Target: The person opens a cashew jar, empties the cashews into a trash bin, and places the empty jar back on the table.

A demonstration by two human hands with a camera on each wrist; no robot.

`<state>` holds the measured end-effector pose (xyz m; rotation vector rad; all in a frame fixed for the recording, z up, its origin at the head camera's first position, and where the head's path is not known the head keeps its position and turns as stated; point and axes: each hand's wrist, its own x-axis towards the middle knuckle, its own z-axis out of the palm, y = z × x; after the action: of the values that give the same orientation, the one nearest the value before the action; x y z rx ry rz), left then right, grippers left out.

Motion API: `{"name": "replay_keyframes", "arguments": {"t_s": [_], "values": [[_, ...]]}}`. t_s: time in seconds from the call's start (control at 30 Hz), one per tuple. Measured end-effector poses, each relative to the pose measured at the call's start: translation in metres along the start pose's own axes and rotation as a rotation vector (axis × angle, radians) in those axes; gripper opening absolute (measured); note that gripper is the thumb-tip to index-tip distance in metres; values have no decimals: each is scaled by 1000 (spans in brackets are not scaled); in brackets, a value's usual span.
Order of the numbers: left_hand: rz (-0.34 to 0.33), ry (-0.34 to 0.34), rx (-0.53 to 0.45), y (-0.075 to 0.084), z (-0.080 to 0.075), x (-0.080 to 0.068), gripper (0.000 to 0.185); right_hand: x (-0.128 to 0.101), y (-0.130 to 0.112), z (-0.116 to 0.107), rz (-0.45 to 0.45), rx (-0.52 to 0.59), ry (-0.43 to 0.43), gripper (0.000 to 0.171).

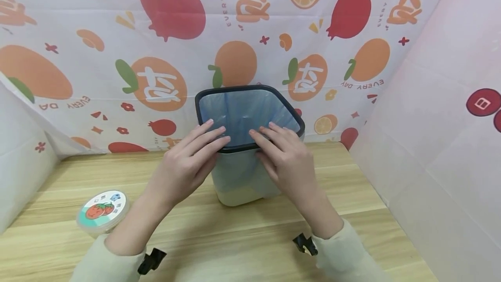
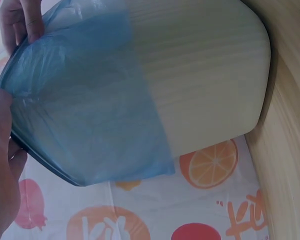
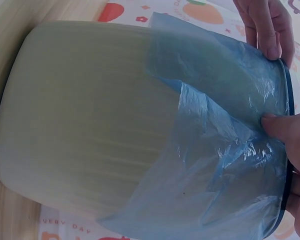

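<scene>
A pale trash can (image 1: 242, 179) with a black rim (image 1: 239, 148) stands upright on the table. A thin blue plastic bag (image 1: 250, 108) lines its inside and hangs over the outer wall, as the bag (image 3: 230, 125) in the right wrist view shows. My left hand (image 1: 192, 160) pinches the front left of the rim, fingers inside and thumb outside. At the front right, my right hand (image 1: 288, 158) holds the rim the same way, its thumb (image 3: 276, 125) pressing the bag against the outer wall.
A round tub (image 1: 102, 210) with a strawberry-printed lid sits on the wooden table (image 1: 219, 243), beside the left forearm. Fruit-printed cloth (image 1: 270, 25) hangs right behind the trash can, and more cloth (image 1: 426, 142) closes the right side.
</scene>
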<state>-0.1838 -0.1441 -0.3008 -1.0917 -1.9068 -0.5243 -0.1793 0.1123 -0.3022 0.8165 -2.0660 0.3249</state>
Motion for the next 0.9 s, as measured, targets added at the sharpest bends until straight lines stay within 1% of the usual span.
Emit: {"name": "replay_keyframes", "arguments": {"t_s": [0.33,0.5,0.9], "values": [[-11,7,5,-2,-8,-5,32,2,-15,3,27,-13,17,41],[-12,13,6,-5,-12,-6,33,6,-21,5,24,-33,18,41],[-36,22,23,-16,-17,-13,32,11,-32,11,17,-74,-28,52]]}}
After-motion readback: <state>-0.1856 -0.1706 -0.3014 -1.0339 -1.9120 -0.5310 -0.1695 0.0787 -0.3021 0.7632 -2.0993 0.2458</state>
